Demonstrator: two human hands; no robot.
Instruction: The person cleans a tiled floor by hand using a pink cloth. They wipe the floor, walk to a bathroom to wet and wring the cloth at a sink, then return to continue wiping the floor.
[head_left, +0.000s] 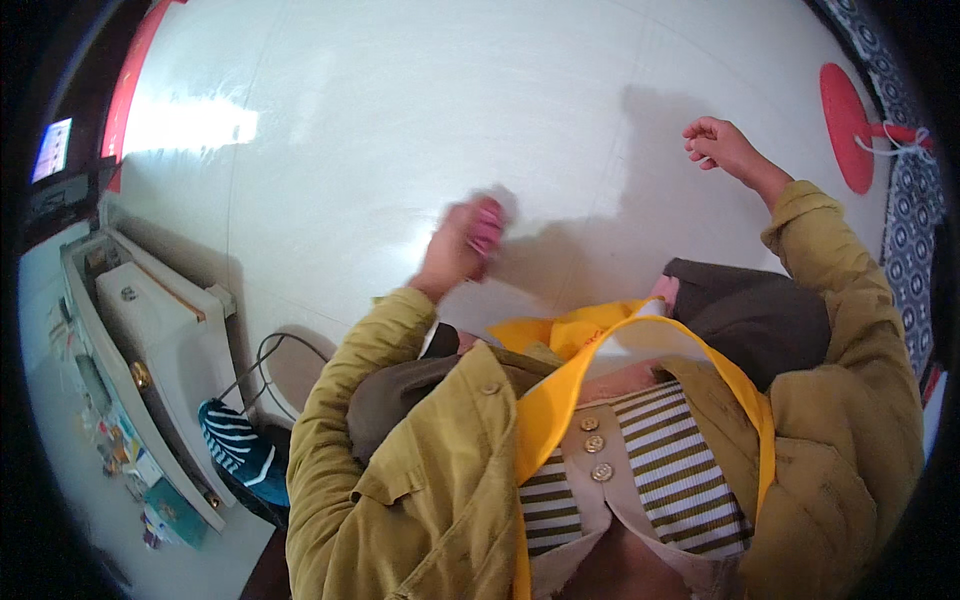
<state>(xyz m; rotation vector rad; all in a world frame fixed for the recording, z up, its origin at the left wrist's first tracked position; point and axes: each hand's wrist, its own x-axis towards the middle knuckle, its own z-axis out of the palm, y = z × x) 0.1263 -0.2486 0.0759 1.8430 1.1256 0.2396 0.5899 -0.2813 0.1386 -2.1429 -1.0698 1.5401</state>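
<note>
My left hand (448, 244) is closed around a small pink-red object (487, 227) with pale streaks, above the pale floor. Motion blur hides what kind of object it is. My right hand (712, 144) is held out to the right over the floor, its fingers loosely curled and apart, with nothing seen in it. Below the hands, a yellow strap (754, 405) loops over my chest, and yellow fabric (555, 330) lies across my lap, between the dark trouser legs.
At left stands a white cabinet (154, 315) with small items on top. A dark cable (262, 364) runs by a striped blue cloth (244, 454). A lit screen (52, 150) is at upper left. A red disc with a stem (846, 127) adjoins patterned fabric (909, 225) at right.
</note>
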